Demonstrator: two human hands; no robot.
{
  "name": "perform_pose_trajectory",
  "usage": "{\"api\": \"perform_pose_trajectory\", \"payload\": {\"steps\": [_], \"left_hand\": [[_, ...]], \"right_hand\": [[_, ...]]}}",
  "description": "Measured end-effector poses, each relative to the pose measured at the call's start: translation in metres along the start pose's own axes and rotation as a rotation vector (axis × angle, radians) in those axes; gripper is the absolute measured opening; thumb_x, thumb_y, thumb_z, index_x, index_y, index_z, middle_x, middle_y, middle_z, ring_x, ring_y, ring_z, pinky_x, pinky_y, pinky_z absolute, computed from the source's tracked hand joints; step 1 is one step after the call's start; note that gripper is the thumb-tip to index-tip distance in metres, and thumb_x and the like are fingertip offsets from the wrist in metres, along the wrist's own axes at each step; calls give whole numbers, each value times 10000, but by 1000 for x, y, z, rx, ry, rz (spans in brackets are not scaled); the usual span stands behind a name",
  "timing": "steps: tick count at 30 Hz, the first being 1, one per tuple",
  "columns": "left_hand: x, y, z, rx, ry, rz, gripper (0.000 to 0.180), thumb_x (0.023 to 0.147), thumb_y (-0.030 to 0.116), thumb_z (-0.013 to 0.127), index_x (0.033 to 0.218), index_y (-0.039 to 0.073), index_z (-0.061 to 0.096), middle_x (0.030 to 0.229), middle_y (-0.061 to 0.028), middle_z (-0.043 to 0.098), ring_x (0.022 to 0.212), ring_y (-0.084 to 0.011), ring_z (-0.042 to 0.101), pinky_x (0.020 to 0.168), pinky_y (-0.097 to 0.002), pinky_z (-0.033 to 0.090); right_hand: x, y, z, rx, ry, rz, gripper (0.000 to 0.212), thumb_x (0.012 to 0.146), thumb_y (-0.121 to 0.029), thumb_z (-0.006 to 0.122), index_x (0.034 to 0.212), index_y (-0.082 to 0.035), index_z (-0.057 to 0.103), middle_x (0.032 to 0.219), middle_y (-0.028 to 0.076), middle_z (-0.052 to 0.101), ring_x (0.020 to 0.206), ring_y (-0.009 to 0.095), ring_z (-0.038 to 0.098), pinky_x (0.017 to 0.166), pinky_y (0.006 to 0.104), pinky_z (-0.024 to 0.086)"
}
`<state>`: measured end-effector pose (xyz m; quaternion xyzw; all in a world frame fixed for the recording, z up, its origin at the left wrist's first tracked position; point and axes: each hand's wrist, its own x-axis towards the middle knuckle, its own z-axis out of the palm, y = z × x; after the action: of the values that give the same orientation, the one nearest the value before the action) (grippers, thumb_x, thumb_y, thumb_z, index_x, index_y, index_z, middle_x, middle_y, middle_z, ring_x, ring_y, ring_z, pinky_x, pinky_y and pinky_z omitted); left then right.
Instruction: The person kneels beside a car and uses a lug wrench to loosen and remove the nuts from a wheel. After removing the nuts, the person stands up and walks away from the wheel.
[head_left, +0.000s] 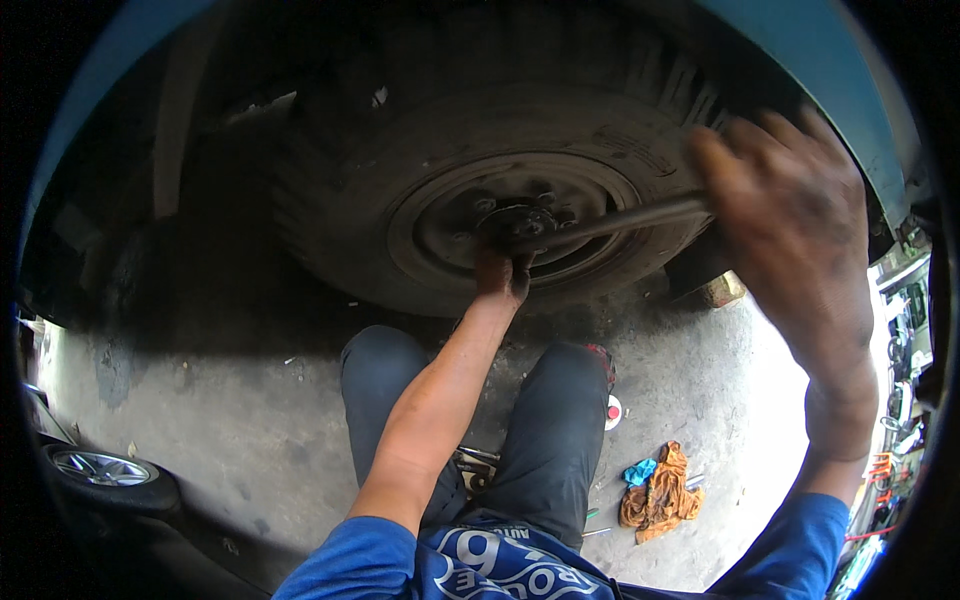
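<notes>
A large truck wheel [420,240] with a black treaded tyre fills the upper middle, its hub and nuts in shadow. A long metal wheel wrench [625,220] reaches from the hub out to the right. My left hand [502,272] is closed around its inner end, low on the hub; the fingers are partly lost in the dark. Around the outer end curls my right hand [790,215], raised and smeared by motion. The exact seat of the wrench head is hidden in shadow.
A blue body panel [830,70] arches over the wheel. On the concrete floor [240,410], right of my knees, lie an orange-brown rag [665,495], a blue cloth [640,472] and a few tools. A car wheel [110,475] with a silver rim stands at left.
</notes>
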<state>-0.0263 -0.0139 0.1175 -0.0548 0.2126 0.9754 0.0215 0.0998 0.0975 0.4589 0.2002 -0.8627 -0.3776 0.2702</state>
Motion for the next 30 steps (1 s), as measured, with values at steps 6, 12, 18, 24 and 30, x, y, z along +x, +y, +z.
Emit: {"api": "perform_pose_trajectory", "payload": {"steps": [6,12,18,24,30], "left_hand": [[6,-8,-1,174,194,-38,230,994,251,475,1173,164,591,1094,7,618,966,-144,569,769,-321,480],[-6,-4,7,421,240,19,314,978,275,498,1222,93,576,1175,-57,588,1053,-172,572,780,-359,541],[-8,-6,-11,929,189,227,400,970,281,514,1256,3,554,1188,-144,597,1049,-286,593,928,-388,456],[-6,7,-6,1672,32,665,354,956,259,570,1137,-44,599,1002,-212,646,893,-320,622,826,-412,478],[-22,8,-10,1518,103,381,276,956,184,512,1056,-59,596,1029,-275,619,868,-425,603,810,-470,473]], "right_hand": [[-43,30,96,-111,36,192,283,580,-118,804,834,-155,686,711,33,622,760,190,657,773,335,528],[-141,38,267,18,55,506,358,485,-341,862,745,-200,660,766,-5,628,742,170,609,674,317,517],[-218,-256,441,981,-411,924,418,704,-343,727,1018,-71,677,989,155,662,936,365,612,815,500,478],[-245,-416,456,1423,-866,343,337,733,-250,702,951,6,684,967,235,666,951,387,640,816,460,505],[-274,-259,350,1601,-576,663,255,742,-183,703,892,23,700,945,271,664,940,392,658,782,438,520]]}}
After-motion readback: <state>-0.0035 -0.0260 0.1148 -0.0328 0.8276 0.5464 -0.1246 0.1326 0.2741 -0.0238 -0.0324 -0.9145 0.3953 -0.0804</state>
